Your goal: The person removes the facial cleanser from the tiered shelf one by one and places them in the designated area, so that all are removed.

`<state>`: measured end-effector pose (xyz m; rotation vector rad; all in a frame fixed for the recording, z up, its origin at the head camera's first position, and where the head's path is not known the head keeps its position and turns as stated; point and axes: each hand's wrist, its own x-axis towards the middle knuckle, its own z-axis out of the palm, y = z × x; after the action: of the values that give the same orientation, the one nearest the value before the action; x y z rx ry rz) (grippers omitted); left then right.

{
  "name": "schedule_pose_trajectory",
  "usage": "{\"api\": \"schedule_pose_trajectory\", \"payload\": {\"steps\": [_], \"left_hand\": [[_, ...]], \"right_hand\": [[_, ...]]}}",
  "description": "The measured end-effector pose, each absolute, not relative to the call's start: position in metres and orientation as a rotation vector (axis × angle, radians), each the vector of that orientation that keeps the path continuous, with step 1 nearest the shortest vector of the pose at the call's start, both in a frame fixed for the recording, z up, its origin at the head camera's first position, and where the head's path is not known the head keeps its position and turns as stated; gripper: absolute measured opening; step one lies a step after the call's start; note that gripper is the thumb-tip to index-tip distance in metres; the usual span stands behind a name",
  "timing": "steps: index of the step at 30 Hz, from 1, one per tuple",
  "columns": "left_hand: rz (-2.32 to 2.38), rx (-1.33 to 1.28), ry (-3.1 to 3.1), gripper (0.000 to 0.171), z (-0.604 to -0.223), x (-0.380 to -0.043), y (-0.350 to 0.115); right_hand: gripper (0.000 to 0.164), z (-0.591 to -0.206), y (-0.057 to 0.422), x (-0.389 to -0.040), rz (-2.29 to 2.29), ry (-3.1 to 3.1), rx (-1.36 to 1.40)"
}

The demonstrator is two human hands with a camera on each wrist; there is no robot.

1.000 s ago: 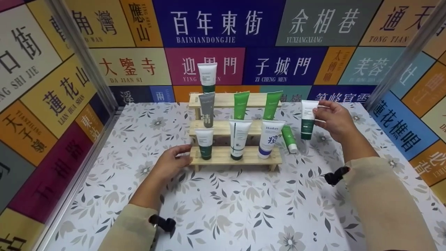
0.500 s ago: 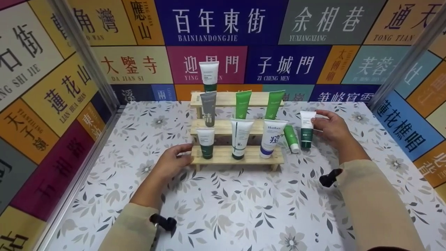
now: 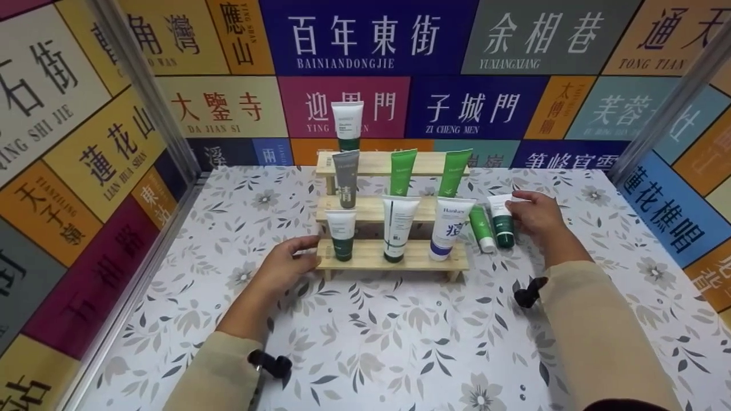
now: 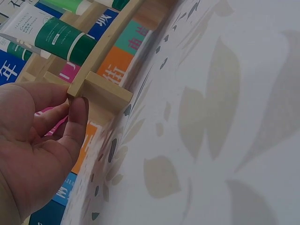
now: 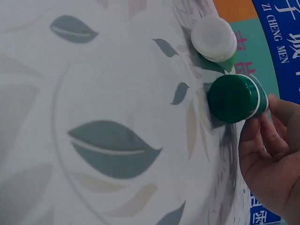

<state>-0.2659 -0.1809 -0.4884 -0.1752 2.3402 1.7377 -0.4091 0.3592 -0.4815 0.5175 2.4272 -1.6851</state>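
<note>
My left hand (image 3: 289, 264) pinches the front left corner of a three-step wooden display rack (image 3: 365, 264); in the left wrist view, thumb and fingertips meet at the lowest board's end (image 4: 80, 83). My right hand (image 3: 537, 214) holds a white tube with a dark green lower part and cap (image 3: 502, 224), which lies on the tabletop right of the rack. Its green cap end (image 5: 234, 98) faces the right wrist camera. Close beside it lies a slim green tube with a white cap (image 3: 482, 229). Part of the held tube's white end is hidden by my fingers.
On the bottom step stand a small white-green tube (image 3: 342, 235), a white striped tube (image 3: 398, 228) and a white-blue tube (image 3: 450, 229). Higher up are a grey tube (image 3: 347, 180), two green tubes (image 3: 403, 172) and another white-green tube (image 3: 348, 125). Sign-printed walls border the floral tabletop (image 3: 371, 342).
My right hand has brought the white-green tube down and toward the rack, laying it next to the slim green tube. My left hand stays on the rack's corner. The head view shifts slightly.
</note>
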Motion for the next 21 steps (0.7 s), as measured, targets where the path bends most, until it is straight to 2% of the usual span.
{"api": "schedule_pose_trajectory", "payload": {"steps": [21], "left_hand": [[1.796,-0.121,2.336,0.051,-0.4916,-0.2653,-0.1824]], "right_hand": [[0.059,-0.4853,0.3528,-0.4086,-1.509,2.517,0.556]]}}
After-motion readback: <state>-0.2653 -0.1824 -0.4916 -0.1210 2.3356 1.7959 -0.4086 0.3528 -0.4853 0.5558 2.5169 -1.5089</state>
